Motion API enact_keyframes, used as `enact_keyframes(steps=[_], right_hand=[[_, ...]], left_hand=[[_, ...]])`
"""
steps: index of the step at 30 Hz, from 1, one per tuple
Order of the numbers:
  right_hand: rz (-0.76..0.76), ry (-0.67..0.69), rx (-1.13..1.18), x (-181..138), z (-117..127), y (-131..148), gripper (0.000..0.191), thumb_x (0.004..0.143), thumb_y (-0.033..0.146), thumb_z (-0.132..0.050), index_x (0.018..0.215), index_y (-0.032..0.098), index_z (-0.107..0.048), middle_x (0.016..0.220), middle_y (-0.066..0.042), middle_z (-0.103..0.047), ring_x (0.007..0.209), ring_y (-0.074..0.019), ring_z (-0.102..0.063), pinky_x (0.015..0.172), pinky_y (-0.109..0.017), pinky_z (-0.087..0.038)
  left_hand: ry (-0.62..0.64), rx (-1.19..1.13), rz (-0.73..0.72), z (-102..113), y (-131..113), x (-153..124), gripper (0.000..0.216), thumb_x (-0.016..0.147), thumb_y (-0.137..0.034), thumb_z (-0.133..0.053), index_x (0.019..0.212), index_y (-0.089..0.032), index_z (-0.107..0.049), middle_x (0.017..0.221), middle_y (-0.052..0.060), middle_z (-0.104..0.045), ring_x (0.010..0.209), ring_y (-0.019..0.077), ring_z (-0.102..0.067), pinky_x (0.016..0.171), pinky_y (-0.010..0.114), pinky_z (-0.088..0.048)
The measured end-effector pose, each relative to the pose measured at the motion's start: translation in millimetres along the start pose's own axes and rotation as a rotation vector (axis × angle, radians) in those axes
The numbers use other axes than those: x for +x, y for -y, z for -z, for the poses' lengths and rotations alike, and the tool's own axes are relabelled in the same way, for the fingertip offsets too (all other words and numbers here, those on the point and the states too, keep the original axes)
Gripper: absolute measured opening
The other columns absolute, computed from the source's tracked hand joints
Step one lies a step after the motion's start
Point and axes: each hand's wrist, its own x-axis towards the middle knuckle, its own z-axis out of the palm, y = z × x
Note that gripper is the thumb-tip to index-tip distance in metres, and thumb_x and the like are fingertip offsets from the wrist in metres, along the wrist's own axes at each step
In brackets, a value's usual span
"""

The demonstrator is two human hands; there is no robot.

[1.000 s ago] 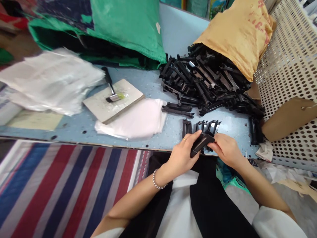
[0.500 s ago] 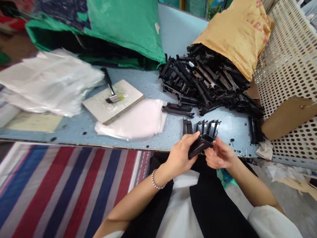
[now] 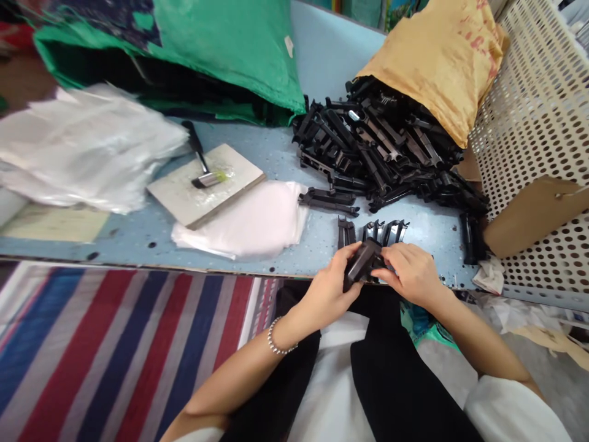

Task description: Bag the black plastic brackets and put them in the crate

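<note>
My left hand [image 3: 324,288] is closed around a black plastic part [image 3: 360,263], a long narrow moulded piece, at the table's front edge. At its right end, the fingers of my right hand [image 3: 411,273] are closed on the same part; whether they also pinch something small is hidden. Just beyond my hands, several similar black pieces [image 3: 394,231] stand in a short row on the blue table [image 3: 432,236]. Behind them lies a big heap of black plastic parts [image 3: 368,147], spilling from a yellow sack [image 3: 432,67]. Two loose pieces [image 3: 329,201] lie left of the row.
To the left, a brush [image 3: 202,162] rests on a pale board [image 3: 184,205] over white plastic bags [image 3: 248,224]. More clear bags [image 3: 92,147] lie beyond, below a green sack [image 3: 230,55]. A perforated cream crate [image 3: 538,123] stands at the right, with brown cardboard [image 3: 529,215] against it.
My right hand has come in from just off the part's end to grip it. The part has turned in my left hand, now showing its smooth back. The view has shifted slightly.
</note>
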Motion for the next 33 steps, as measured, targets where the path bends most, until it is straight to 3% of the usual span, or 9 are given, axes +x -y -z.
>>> enact_keyframes(steps=[3, 6, 8, 13, 18, 22, 25, 30, 33], right_hand=[[-0.180, 0.088, 0.259, 1.5, -8.8, 0.7, 0.045, 0.100, 0.060, -0.053, 0.081, 0.021, -0.063, 0.067, -0.003, -0.061, 0.060, -0.0162, -0.054, 0.060, -0.030, -0.044], [-0.344, 0.274, 0.584, 3.4, -18.5, 0.2, 0.060, 0.105, 0.066, -0.026, 0.074, 0.022, -0.054, 0.047, 0.007, -0.039, 0.039, -0.0119, -0.035, 0.044, -0.027, -0.036], [-0.380, 0.343, 0.652, 6.1, -19.9, 0.3, 0.062, 0.104, 0.068, -0.021, 0.075, 0.023, -0.053, 0.047, 0.007, -0.039, 0.037, -0.0119, -0.035, 0.042, -0.026, -0.036], [-0.252, 0.081, 0.312, 14.1, -15.8, 6.1, 0.049, 0.086, 0.070, -0.063, 0.077, 0.022, -0.058, 0.073, -0.003, -0.061, 0.066, -0.0157, -0.055, 0.054, -0.026, -0.044], [-0.278, 0.303, 0.427, 13.8, -21.9, 9.0, 0.062, 0.106, 0.059, -0.014, 0.071, 0.025, -0.051, 0.048, 0.008, -0.039, 0.040, -0.0126, -0.036, 0.039, -0.026, -0.035], [-0.101, 0.219, 0.052, 17.7, -13.4, 0.8, 0.045, 0.106, 0.055, -0.038, 0.088, 0.020, -0.061, 0.069, -0.003, -0.062, 0.062, -0.0167, -0.058, 0.057, -0.028, -0.046], [0.071, 0.149, -0.208, 23.5, -9.4, -3.3, 0.038, 0.102, 0.050, -0.052, 0.085, 0.019, -0.065, 0.078, -0.008, -0.065, 0.075, -0.0200, -0.060, 0.064, -0.030, -0.045], [-0.100, 0.234, 0.055, 25.0, -23.3, 3.6, 0.059, 0.108, 0.049, -0.024, 0.070, 0.022, -0.060, 0.054, 0.004, -0.047, 0.049, -0.0132, -0.045, 0.045, -0.027, -0.036], [-0.115, 0.315, 0.028, 25.8, -22.9, 3.9, 0.058, 0.110, 0.045, -0.020, 0.081, 0.019, -0.063, 0.058, 0.002, -0.055, 0.050, -0.0140, -0.049, 0.051, -0.028, -0.039]], left_hand=[[-0.015, -0.076, 0.052, -4.9, -2.0, -0.4, 0.069, 0.090, -0.016, -0.058, 0.152, -0.021, -0.028, 0.146, 0.017, -0.055, 0.125, 0.0286, -0.065, 0.103, 0.044, -0.058], [-0.048, -0.068, 0.087, -5.1, -3.0, -0.4, 0.068, 0.091, -0.019, -0.056, 0.152, -0.018, -0.027, 0.146, 0.019, -0.054, 0.127, 0.0317, -0.064, 0.103, 0.048, -0.056], [-0.020, -0.097, 0.123, -0.3, -4.0, 0.2, 0.067, 0.090, -0.019, -0.057, 0.151, -0.018, -0.028, 0.144, 0.018, -0.056, 0.123, 0.0305, -0.066, 0.102, 0.046, -0.057], [0.022, -0.145, 0.192, 10.1, -9.1, 3.2, 0.067, 0.090, -0.023, -0.059, 0.150, -0.021, -0.030, 0.142, 0.014, -0.058, 0.116, 0.0286, -0.069, 0.097, 0.042, -0.058], [-0.033, -0.133, 0.197, 6.6, -8.3, 4.5, 0.069, 0.089, -0.023, -0.057, 0.151, -0.020, -0.028, 0.144, 0.016, -0.056, 0.118, 0.0292, -0.068, 0.099, 0.045, -0.056], [0.013, -0.206, 0.249, 13.3, -4.9, 5.8, 0.066, 0.087, -0.024, -0.059, 0.148, -0.020, -0.032, 0.139, 0.013, -0.059, 0.116, 0.0283, -0.067, 0.100, 0.044, -0.055], [0.039, -0.211, 0.275, 17.8, -7.1, 6.9, 0.066, 0.086, -0.024, -0.059, 0.146, -0.019, -0.033, 0.137, 0.013, -0.059, 0.114, 0.0287, -0.068, 0.099, 0.044, -0.055], [-0.001, -0.199, 0.288, 14.0, -9.1, 7.3, 0.069, 0.085, -0.023, -0.058, 0.148, -0.020, -0.030, 0.138, 0.013, -0.058, 0.112, 0.0286, -0.067, 0.099, 0.045, -0.053], [-0.003, -0.264, 0.328, 15.2, -4.5, 6.9, 0.067, 0.085, -0.025, -0.059, 0.145, -0.020, -0.032, 0.131, 0.012, -0.061, 0.112, 0.0285, -0.066, 0.099, 0.045, -0.052]])
